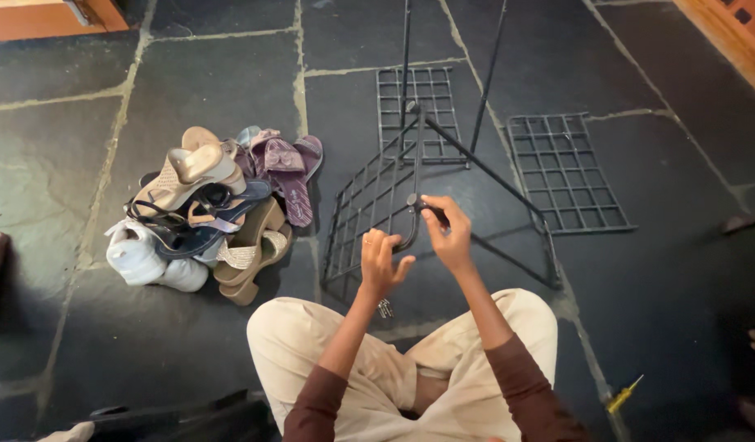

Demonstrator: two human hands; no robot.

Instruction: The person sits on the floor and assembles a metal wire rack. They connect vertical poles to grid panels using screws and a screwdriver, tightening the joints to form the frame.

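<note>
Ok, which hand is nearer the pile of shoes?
Left. The left hand grips the curved black frame tube, on the side toward the pile of shoes. The right hand holds the tube's far side, farther away.

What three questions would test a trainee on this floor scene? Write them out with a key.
1. True or false: both hands are on the black metal frame.
2. Which lies to the person's left? A) pile of shoes B) yellow-handled screwdriver C) loose wire grid panel
3. Fill in: the person sits cross-legged on a dark ______ floor.

Key:
1. True. The left hand grips the curved bar end and the right hand pinches the joint.
2. A. The pile of shoes is to the left; the screwdriver and the loose wire grid panel lie to the right.
3. Stone: the stone floor has pale joints.
</note>
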